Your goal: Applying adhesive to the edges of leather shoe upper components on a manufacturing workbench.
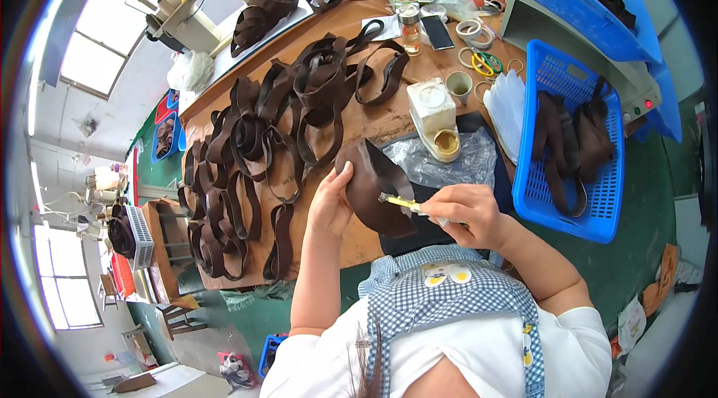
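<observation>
My left hand (329,205) is closed on the edge of a wide, curved dark brown strip (366,187), leather-like, holding it up over the table's front edge. In my right hand (470,212) is a small brush (402,203) with a pale yellow handle; its dark tip is at the strip's surface, and I cannot tell if it touches. Just beyond stands a whitish, crusted block (432,104) with a small round cup of yellowish stuff (446,142) on its near end. Clear plastic film (467,160) lies under and around it.
Many looped brown strips (254,125) cover the table's left half. A blue basket (532,181) on the right holds more brown pieces. Farther back are a jar (410,30), a phone (437,32), tape rolls (474,33), scissors (486,63) and a grey cup (458,85).
</observation>
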The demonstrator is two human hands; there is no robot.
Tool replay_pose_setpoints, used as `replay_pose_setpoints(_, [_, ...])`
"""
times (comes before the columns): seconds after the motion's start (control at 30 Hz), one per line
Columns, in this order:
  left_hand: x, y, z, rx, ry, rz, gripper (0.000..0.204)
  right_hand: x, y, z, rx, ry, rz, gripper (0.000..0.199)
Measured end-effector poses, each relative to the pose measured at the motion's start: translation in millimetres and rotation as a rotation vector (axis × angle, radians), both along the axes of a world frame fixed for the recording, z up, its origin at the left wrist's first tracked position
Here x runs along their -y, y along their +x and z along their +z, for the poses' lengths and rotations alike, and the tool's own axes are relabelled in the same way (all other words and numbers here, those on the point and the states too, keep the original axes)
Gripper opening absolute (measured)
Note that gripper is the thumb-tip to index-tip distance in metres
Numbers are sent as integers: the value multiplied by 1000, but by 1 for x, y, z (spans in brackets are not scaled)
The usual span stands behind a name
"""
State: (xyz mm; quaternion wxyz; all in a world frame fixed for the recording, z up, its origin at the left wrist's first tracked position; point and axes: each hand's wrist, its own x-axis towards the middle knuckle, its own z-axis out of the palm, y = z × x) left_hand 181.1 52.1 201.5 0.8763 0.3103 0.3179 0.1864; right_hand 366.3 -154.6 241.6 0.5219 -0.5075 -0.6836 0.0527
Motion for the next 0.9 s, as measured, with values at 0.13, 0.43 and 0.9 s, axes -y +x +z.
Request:
replay_pose_setpoints(0.13, [-7, -8, -15, 81, -170, 49, 32, 3, 1, -2, -26, -20, 36, 26])
replay_pose_setpoints(0.43, [-16, -17, -24, 276, -373, 61, 42, 3, 8, -20, -172, -101, 73, 21])
replay_pose_setpoints(0.9, [-23, 1, -28, 165, -373, 61, 38, -17, 11, -20, -155, -102, -19, 28])
